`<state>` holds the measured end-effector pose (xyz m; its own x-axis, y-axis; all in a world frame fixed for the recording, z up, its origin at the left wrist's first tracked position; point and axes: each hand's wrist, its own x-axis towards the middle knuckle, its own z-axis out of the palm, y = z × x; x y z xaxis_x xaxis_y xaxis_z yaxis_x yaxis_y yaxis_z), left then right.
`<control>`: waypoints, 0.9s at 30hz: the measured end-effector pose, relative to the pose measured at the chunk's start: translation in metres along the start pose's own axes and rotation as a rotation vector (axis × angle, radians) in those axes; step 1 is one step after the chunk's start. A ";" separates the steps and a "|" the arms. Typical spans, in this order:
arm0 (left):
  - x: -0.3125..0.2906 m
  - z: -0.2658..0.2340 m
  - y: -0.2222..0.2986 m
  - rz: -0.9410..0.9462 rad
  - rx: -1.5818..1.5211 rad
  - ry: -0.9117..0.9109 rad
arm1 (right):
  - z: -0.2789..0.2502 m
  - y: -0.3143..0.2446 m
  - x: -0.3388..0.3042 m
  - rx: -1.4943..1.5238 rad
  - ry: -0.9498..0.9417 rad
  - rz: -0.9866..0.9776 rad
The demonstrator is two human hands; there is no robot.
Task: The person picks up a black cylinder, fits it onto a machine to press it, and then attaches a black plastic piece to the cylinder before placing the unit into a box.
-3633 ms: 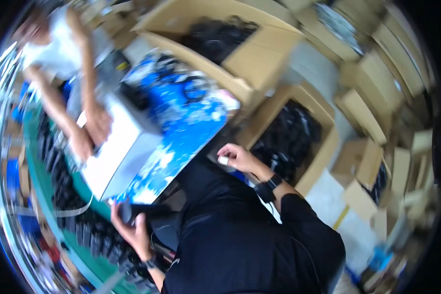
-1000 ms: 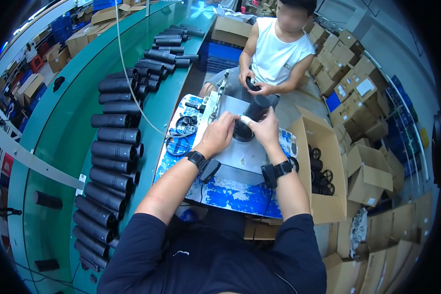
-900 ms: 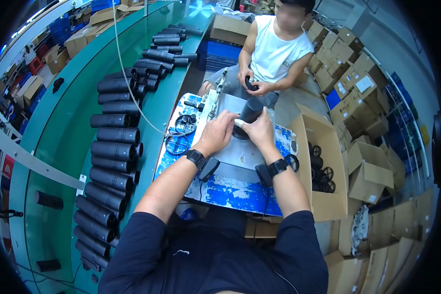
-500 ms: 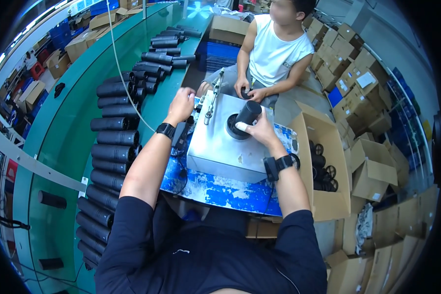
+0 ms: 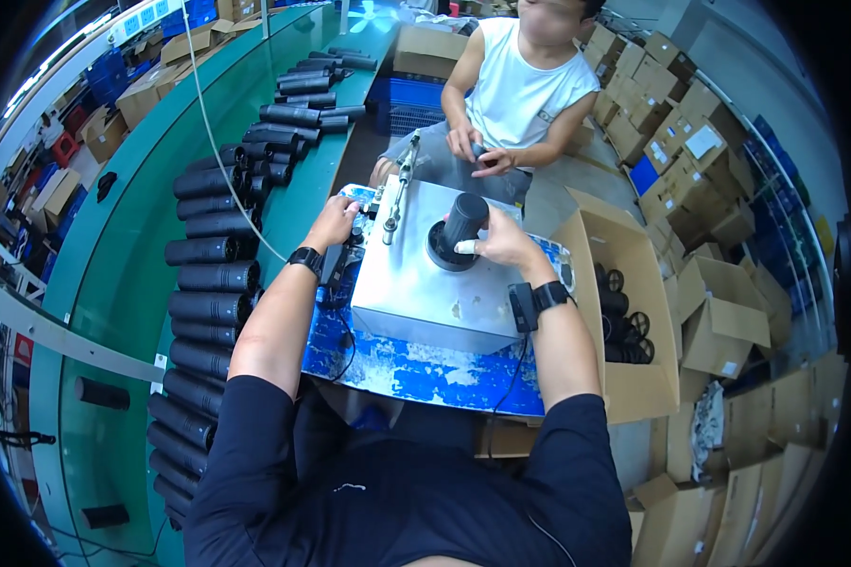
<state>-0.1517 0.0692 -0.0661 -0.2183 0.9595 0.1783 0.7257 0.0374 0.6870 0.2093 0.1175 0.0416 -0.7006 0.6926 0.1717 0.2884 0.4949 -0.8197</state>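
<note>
My right hand [image 5: 509, 240] grips a black cylinder [image 5: 466, 215] that stands tilted in a round black fixture [image 5: 451, 253] on top of a silver metal box [image 5: 425, 293]. A pale wrap covers the thumb of that hand. My left hand [image 5: 335, 223] is closed beside the box's left edge, by some small fittings; what its fingers hold, if anything, is hidden. Between the hands, a metal toggle clamp [image 5: 401, 194] rises from the box. Black straps with small devices circle both wrists.
Many black cylinders [image 5: 213, 277] lie in rows on the green conveyor [image 5: 123, 312] to my left. An open carton [image 5: 638, 392] with black wheeled parts stands right of the worn blue table [image 5: 425, 378]. Across from me sits a co-worker [image 5: 529, 85] handling a small dark part. Stacked cartons [image 5: 686, 161] fill the right.
My left hand has come down and nearer, from above the table's far left to the box's left edge. My right hand stays on the cylinder. The co-worker's hands have shifted.
</note>
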 end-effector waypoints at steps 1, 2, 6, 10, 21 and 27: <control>0.001 0.000 0.000 -0.003 -0.006 0.001 | -0.003 -0.004 0.003 -0.055 -0.038 0.001; 0.001 -0.001 0.001 -0.005 -0.012 0.001 | -0.004 -0.007 0.005 -0.111 -0.077 0.001; -0.002 -0.003 -0.002 -0.016 -0.023 0.001 | 0.028 -0.011 -0.020 -0.181 0.269 0.060; 0.000 -0.005 -0.002 -0.013 -0.009 -0.034 | 0.051 -0.014 -0.026 -0.054 0.433 0.108; -0.003 -0.001 0.003 -0.050 0.039 -0.008 | 0.061 -0.032 -0.034 -0.194 0.546 0.188; -0.014 -0.026 0.024 -0.122 0.004 -0.022 | 0.062 -0.034 -0.031 -0.186 0.538 0.157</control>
<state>-0.1481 0.0496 -0.0343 -0.2906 0.9537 0.0778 0.6975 0.1555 0.6995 0.1807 0.0466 0.0302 -0.2251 0.9096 0.3492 0.5058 0.4154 -0.7561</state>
